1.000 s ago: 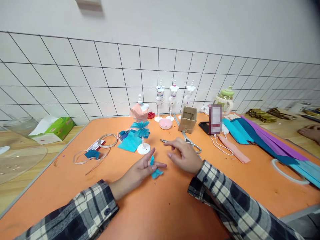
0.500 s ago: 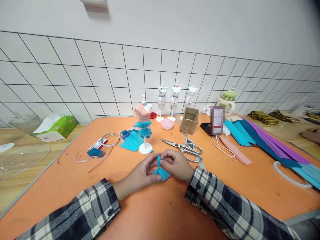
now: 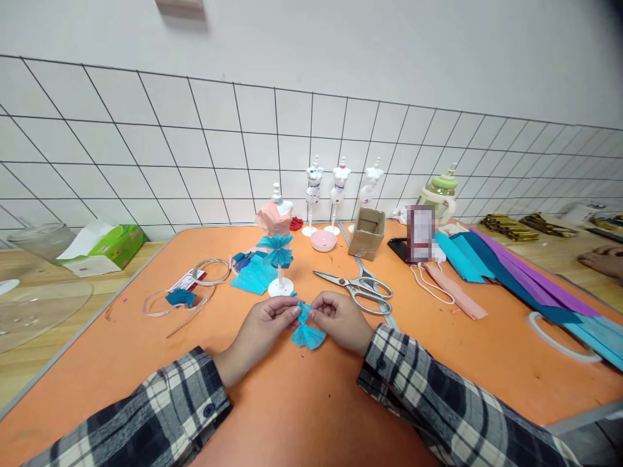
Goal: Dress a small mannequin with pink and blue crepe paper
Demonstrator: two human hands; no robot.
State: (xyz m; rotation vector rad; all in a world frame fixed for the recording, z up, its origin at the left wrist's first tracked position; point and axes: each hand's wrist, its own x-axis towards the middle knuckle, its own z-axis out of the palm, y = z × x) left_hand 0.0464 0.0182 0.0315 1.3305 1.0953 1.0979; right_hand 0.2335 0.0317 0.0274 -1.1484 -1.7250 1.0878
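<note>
Between my two hands is a small piece of blue crepe paper [image 3: 308, 337], pinched narrow in the middle and fanned out below. My left hand [image 3: 267, 327] grips its upper left edge between thumb and fingers. On the other side, my right hand [image 3: 339, 321] pinches its upper right edge. Just beyond stands a mini dress form [image 3: 281, 286] on a white base, wearing a peach paper top [image 3: 273, 219] and a ruffled blue paper skirt [image 3: 277, 250]. Silver scissors [image 3: 363, 287] lie beyond my right hand, and a flat blue paper sheet [image 3: 253, 275] lies behind the form's base.
Three white dress forms [image 3: 340, 185] stand by the tiled wall, near a pink bowl [image 3: 324, 240] and cardboard box [image 3: 366, 235]. Coloured paper strips [image 3: 525, 275] and a bottle [image 3: 440, 192] are right. A tissue box [image 3: 104, 250] and wire coil [image 3: 211, 272] are left. Another person's hand [image 3: 603, 261] shows far right.
My left fingers have moved from around the blue paper to a pinch at its top edge. The paper's upper part is spread wider, and its lower fan is more exposed.
</note>
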